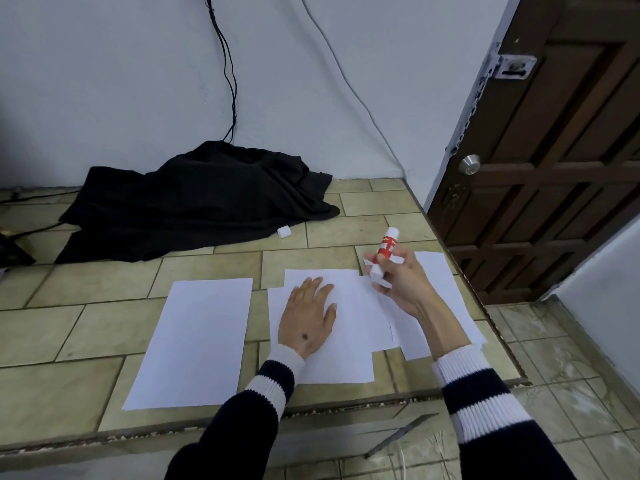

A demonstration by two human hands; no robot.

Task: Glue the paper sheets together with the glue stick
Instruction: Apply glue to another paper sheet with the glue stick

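Observation:
Several white paper sheets lie on the tiled platform. One single sheet [194, 341] lies apart at the left. An overlapping stack of sheets [349, 327] is in the middle, and my left hand [308, 317] presses flat on it with straight fingers. More sheets [440, 282] lie at the right, partly under my right arm. My right hand [398, 275] grips a red and white glue stick [384, 252], held tilted just above the stack's far right corner. Its lower tip points down toward the paper. The glue stick's white cap [284, 232] lies apart on the tiles near the black cloth.
A crumpled black cloth [194, 202] covers the far left of the platform, with cables [228, 81] running down the wall into it. The platform's edge [491, 320] drops off at the right, beside a brown wooden door [554, 168]. The front edge [311, 410] is near my sleeves.

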